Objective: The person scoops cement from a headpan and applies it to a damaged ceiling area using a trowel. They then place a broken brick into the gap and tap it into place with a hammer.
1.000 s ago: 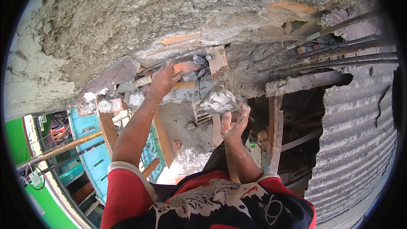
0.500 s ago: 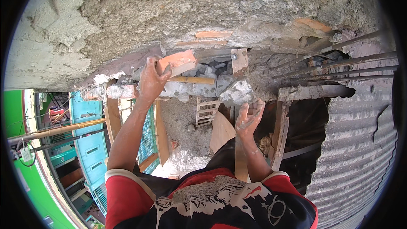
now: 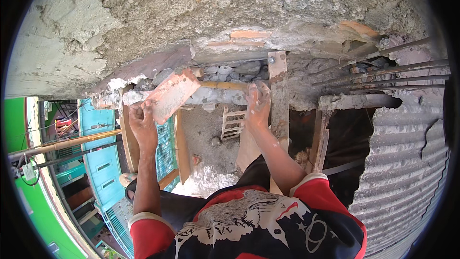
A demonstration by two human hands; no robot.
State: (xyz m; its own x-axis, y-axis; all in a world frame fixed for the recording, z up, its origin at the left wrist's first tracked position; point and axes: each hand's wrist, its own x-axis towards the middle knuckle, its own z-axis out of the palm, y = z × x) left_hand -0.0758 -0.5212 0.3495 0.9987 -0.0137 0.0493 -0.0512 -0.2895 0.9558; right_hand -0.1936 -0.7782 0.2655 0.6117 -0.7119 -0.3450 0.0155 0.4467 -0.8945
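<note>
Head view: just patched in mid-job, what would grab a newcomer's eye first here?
The reddish brick left of centre stands out, gripped at its lower end by the left hand and tilted up against the rough mortar-caked wall that fills the top. To its right, the right hand presses beside an upright wooden post. Bare steel bars jut out at upper right above grey corrugated sheet.

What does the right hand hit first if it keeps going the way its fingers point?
Likely nothing new: the right hand already seems to rest on the grey mortar-caked ledge, beside the upright wooden plank. Just beyond lies stone rubble; depth is unclear.
</note>
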